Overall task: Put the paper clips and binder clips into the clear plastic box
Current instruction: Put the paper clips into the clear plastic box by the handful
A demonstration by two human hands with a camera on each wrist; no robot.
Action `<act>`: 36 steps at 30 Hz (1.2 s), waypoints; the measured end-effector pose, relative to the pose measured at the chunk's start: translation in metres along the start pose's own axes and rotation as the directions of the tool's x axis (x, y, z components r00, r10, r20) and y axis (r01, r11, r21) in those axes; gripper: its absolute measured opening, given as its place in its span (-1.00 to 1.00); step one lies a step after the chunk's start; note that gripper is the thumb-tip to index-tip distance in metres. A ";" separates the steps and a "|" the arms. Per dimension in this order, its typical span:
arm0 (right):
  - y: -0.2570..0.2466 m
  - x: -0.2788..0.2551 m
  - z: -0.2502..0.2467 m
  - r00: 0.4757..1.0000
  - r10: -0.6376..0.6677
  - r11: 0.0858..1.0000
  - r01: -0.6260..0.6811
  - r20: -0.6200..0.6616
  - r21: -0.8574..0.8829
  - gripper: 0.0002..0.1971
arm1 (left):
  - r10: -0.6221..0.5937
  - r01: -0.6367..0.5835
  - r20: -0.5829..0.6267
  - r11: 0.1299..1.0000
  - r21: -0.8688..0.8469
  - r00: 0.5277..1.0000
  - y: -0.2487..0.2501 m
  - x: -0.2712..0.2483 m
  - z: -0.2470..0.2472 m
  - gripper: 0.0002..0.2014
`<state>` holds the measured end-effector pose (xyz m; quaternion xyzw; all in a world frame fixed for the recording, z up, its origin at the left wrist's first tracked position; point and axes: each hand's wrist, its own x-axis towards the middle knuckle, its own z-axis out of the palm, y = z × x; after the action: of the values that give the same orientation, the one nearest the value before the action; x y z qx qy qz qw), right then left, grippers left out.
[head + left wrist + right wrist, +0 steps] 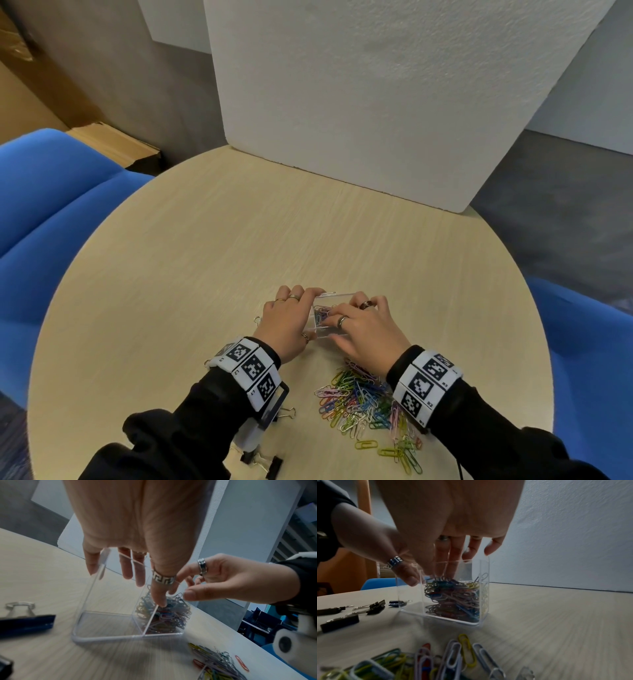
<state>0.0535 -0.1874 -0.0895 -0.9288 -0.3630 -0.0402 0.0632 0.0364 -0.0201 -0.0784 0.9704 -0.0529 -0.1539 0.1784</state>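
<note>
The clear plastic box [322, 331] stands on the table between my hands. It has two compartments: the left one [106, 623] is bare, and the right one holds a heap of coloured paper clips [452, 596]. My left hand [291, 318] grips the box, fingers over the far wall and ringed thumb [159, 596] at the divider. The straight fingers of my right hand [359, 322] reach down into the right compartment and touch the clips there. A loose pile of paper clips [363, 401] lies near my right wrist. Black binder clips [375, 607] lie to the left.
More binder clips [270, 460] lie at the near table edge and one [257, 320] by my left hand. A white foam board [376, 102] stands at the back of the round wooden table [239, 240]. Blue chairs [51, 205] flank the table.
</note>
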 end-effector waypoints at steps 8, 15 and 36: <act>-0.001 0.001 0.002 0.999 0.027 0.997 -0.025 0.038 -0.068 -0.62 | -0.001 0.001 -0.003 1.000 -0.003 1.000 0.001 0.000 -0.001 -0.31; 0.001 -0.001 -0.008 0.985 0.093 0.995 -0.085 0.143 -0.060 -0.52 | 0.002 -0.002 -0.007 1.000 -0.002 1.000 -0.001 0.000 0.000 -0.31; 0.037 -0.128 -0.029 0.493 0.088 0.741 -0.613 0.865 0.274 -0.16 | 0.137 -0.050 0.456 0.979 -0.198 0.879 0.027 -0.064 0.026 -0.82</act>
<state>-0.0165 -0.3045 -0.0792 -0.8347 -0.1360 0.5082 0.1628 -0.0340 -0.0441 -0.0735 0.8808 -0.1271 -0.3782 0.2548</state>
